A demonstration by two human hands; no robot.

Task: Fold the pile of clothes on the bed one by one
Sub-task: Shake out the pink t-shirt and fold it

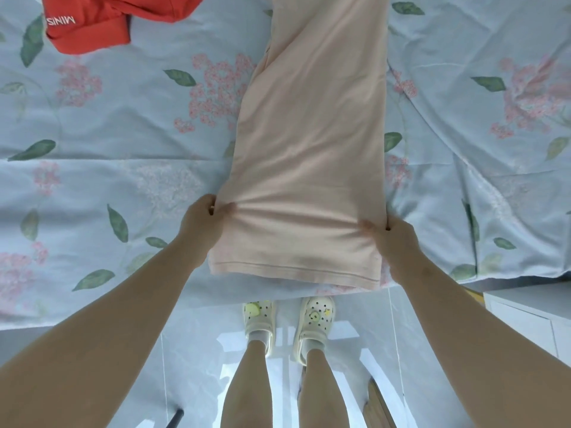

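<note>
A long pale peach garment [312,128] lies folded into a narrow strip down the middle of the bed, its hemmed end near the bed's front edge. My left hand [200,222] pinches its left edge a little above the hem, thumb on top of the cloth. My right hand [394,239] pinches the right edge at about the same height. The fabric bunches into wrinkles between the two hands. A red garment [92,23] with white lettering lies crumpled at the far left of the bed.
The bed is covered by a light blue sheet [123,143] with pink flowers and green leaves. Its front edge runs just below the hem. My legs and white clogs [287,322] stand on a glossy tiled floor. A white cabinet [531,313] stands at the right.
</note>
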